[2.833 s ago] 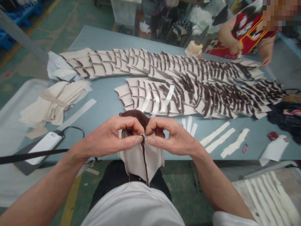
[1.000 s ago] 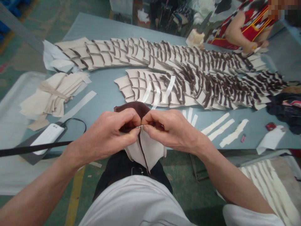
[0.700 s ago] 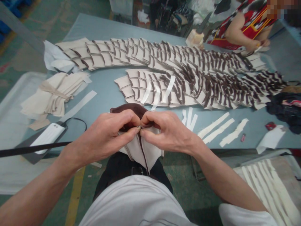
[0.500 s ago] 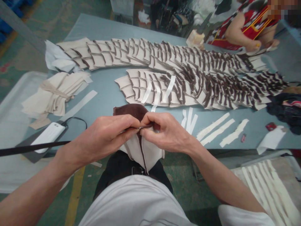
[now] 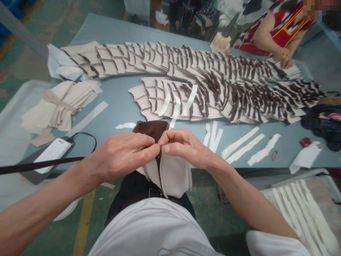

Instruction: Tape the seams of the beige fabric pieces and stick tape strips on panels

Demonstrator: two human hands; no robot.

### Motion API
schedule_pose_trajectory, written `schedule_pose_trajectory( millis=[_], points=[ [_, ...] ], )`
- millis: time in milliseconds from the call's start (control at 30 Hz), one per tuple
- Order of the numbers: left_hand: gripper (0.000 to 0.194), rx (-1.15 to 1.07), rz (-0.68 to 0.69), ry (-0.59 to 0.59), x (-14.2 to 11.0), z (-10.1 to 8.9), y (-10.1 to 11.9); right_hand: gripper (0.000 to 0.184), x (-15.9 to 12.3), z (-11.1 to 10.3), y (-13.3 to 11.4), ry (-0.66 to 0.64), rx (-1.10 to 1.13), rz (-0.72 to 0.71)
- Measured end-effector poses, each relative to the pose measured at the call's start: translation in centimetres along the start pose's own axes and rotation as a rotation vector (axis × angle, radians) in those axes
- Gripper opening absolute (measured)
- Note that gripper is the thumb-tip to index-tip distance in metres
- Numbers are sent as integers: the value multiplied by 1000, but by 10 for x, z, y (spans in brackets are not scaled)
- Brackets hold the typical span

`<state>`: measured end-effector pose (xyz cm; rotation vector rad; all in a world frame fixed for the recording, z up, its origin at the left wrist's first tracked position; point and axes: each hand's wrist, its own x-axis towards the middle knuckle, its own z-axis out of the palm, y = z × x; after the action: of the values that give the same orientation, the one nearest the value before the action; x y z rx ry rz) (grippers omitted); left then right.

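Observation:
A sewn piece of fabric or leather (image 5: 174, 176), cream on one side and dark brown on the other, hangs between my hands over my lap at the table's front edge. My left hand (image 5: 128, 151) pinches its dark seam from the left. From the right, my right hand (image 5: 183, 147) pinches the same seam, thumb and forefinger meeting near the left fingertips. The brown face shows above my hands, while the cream panels drop below. Exactly what lies between the fingertips is hidden.
Long overlapping rows of similar cream-and-brown pieces (image 5: 160, 60) cover the table (image 5: 114, 103). Loose white strips (image 5: 242, 142) lie near the front edge. At left are a tied cream bundle (image 5: 58, 103) and a white power bank (image 5: 53, 154) with a cable. A co-worker (image 5: 274, 39) works at the far right.
My fingers have shifted slightly along the seam, and the cream panel has swung a little right. A white strip left of the brown face has come into view. The co-worker's hands moved lower.

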<state>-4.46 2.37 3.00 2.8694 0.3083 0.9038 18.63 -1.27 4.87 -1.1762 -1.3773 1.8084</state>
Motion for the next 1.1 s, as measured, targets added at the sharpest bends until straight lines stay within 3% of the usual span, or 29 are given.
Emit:
schedule_pose_trajectory(
  millis=[100, 300, 400, 667, 867, 1100],
  points=[
    [21, -43, -52, -3, 1, 5, 3, 15, 0, -2, 1, 28, -32, 10],
    [21, -190, -520, -25, 11, 3, 18, 4, -5, 0, 1, 135, -228, -111],
    [17, -293, -608, -93, 17, -5, 18, 6, -8, 1, 4, 226, -420, -236],
    [26, -401, -571, -265, 19, -10, 8, 13, -13, 1, 7, 299, -719, -455],
    [16, -369, -522, -197, 22, -7, 8, 13, -14, -2, 1, 271, -842, -454],
    [17, -585, -548, -186, 30, -16, 3, 12, -11, -3, -9, 271, -832, -531]
  ],
)
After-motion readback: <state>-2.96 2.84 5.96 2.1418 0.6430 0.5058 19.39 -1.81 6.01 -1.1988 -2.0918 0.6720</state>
